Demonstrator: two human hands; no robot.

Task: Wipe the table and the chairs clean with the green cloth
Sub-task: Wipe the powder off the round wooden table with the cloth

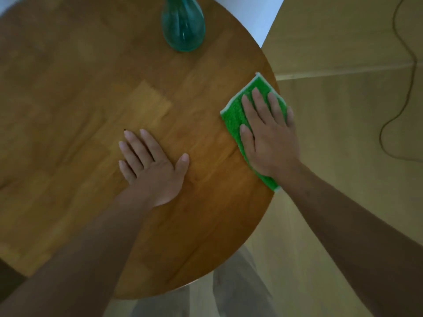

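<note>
- Looking down from your head, you see the round wooden table [75, 92] filling the left and middle of the view, its grain blurred and its edge curving down the right side.
- Your left hand [152, 167] lies flat on the table top near the middle, palm down, fingers straight and slightly spread, thumb out to the right; it holds nothing.
- Your left forearm runs from the lower left corner up to that hand, dark in shadow.
- A teal glass vase [183, 26] stands on the far part of the table, right of centre; its top is cut off by the upper edge of the view, and it is well apart from both of your hands.
- The green cloth [233, 117] lies folded flat on the table at its right edge, one corner pointing away from you and one toward you, with a pale hem showing along its edges.
- Your right hand [271, 136] presses down on the green cloth with straight, spread fingers; the palm covers the middle of it, and nothing is curled round the fabric.
- Beyond the table edge you see a pale floor [343, 133], where a thin dark cord [409, 65] snakes down the far right.
- Below the table's near edge, light trouser legs [238, 291] show, blurred.
</note>
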